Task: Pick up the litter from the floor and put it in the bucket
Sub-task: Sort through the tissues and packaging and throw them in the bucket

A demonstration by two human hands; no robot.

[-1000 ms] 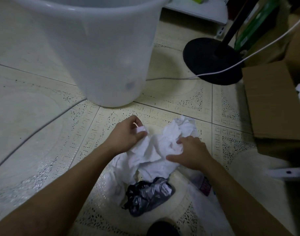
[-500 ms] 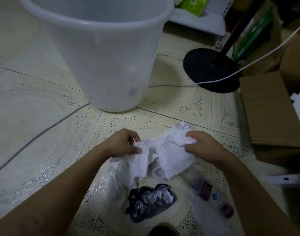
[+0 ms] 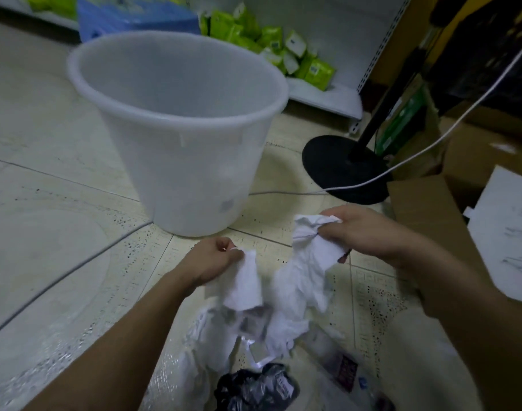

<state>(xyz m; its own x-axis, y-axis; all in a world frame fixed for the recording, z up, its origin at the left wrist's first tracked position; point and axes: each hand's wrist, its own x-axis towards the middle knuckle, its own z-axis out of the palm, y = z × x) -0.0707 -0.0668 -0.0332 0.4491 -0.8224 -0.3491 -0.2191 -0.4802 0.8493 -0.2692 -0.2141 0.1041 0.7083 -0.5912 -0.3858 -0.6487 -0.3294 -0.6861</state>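
**Two wads lifted, bucket next**

I have both hands closed on white paper litter. My left hand point(image 3: 215, 262) is curled into a near fist, pinching a small wad point(image 3: 243, 284) that hangs from the fingers. My right hand point(image 3: 369, 235) is clenched around the top of a larger, crumpled wad point(image 3: 307, 271), which trails down toward the pile. Both wads look clear of the floor point(image 3: 61, 232), though the bottom of the larger one may brush the white scraps point(image 3: 224, 330) lying under it; the blur keeps me from being sure.

The bucket point(image 3: 179, 120) stands upright just ahead and a little left of my hands, mouth open; I see nothing inside it, though its far wall is hazy. More litter is left on the floor near me: the scraps, a black crumpled wrapper point(image 3: 254, 387), and what looks like a clear plastic bottle point(image 3: 348, 366) to the right.

I judge this as the carry step: the grasp is made, the drop is not. Next I would raise both hands over the rim, bring them above the opening, and release. The trailing paper is light and loose, so I would lift high enough that it clears the rim rather than draping over it.
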